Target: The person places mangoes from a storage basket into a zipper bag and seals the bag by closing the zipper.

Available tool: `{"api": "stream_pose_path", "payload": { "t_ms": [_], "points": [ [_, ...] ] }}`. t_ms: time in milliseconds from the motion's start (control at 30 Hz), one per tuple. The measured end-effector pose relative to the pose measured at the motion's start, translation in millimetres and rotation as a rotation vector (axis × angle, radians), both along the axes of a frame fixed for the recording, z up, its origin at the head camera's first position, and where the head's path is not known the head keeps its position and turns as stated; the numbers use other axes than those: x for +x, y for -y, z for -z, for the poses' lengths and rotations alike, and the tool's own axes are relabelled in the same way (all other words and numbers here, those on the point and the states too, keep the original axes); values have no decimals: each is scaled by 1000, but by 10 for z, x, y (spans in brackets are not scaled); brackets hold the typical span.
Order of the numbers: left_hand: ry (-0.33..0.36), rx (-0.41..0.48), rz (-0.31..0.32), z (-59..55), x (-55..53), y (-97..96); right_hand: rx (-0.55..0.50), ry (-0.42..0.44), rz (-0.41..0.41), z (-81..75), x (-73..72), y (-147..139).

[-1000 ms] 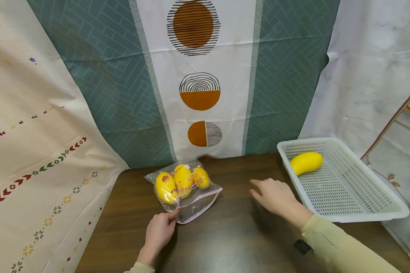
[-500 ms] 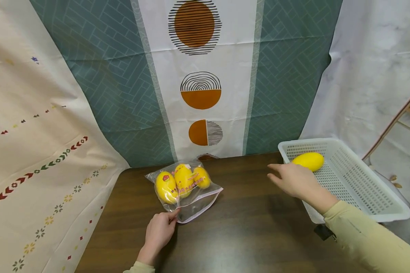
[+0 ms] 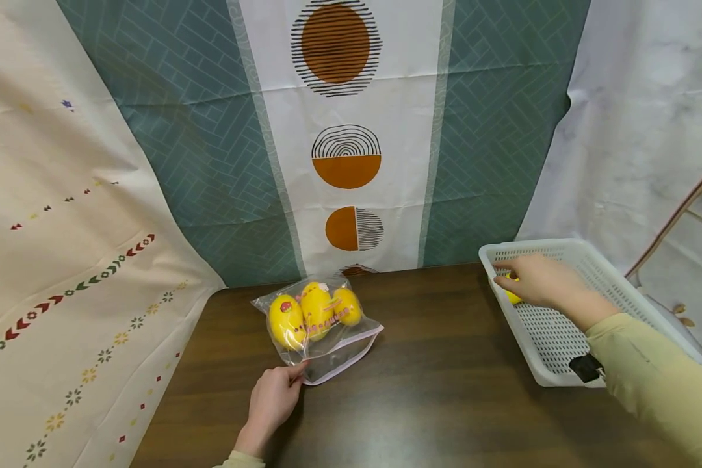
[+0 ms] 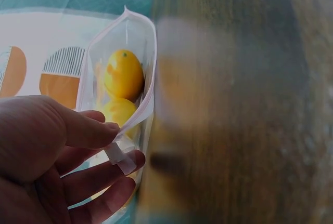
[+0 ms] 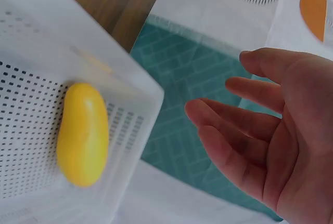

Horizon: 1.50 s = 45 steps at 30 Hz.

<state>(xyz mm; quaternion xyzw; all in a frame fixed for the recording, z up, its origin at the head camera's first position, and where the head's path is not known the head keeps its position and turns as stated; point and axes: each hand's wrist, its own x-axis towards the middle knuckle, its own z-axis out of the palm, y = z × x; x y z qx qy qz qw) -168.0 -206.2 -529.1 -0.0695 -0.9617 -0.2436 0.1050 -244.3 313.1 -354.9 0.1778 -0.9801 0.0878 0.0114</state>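
A clear zip bag (image 3: pixel 342 356) with a pink-edged mouth lies toward the table's back left, several yellow fruits (image 3: pixel 286 322) inside. My left hand (image 3: pixel 272 398) pinches the near corner of its mouth between thumb and fingers; the left wrist view shows the mouth gaping and a rounded fruit (image 4: pixel 125 73) within. My right hand (image 3: pixel 541 281), fingers loosely bent and holding nothing, hovers over the back left of the white basket (image 3: pixel 518 341). Below it in the basket lies one long, smooth yellow mango (image 5: pixel 83 133), mostly hidden by the hand in the head view.
The perforated basket stands at the right end of the dark wooden table (image 3: pixel 415 390). Behind the table hangs a green and white patterned cloth (image 3: pixel 351 188), with a cream cloth (image 3: pixel 93 292) on the left. A small black object (image 3: pixel 585 368) is at the right sleeve.
My right hand has moved right from above the bare table, past the basket's left rim, to over the mango. The left hand keeps its pinch on the bag and stays put.
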Motion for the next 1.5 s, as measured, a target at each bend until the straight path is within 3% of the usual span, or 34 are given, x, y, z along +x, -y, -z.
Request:
{"api": "stream_pose_path", "payload": {
  "t_ms": [267, 500, 833, 1133, 1500],
  "points": [
    [5, 7, 10, -18, 32, 40, 53, 39, 44, 4, -180, -251],
    [17, 15, -6, 33, 35, 74, 127, 75, 82, 79, -314, -477],
    [12, 18, -3, 84, 66, 89, 218, 112, 8, 241, -447, -678],
    [12, 21, -10, 59, 51, 107, 219, 139, 36, 307, -535, -657],
    [-11, 15, -8, 58, 52, 100, 150, 169, 72, 599, -653, -687]
  ]
}}
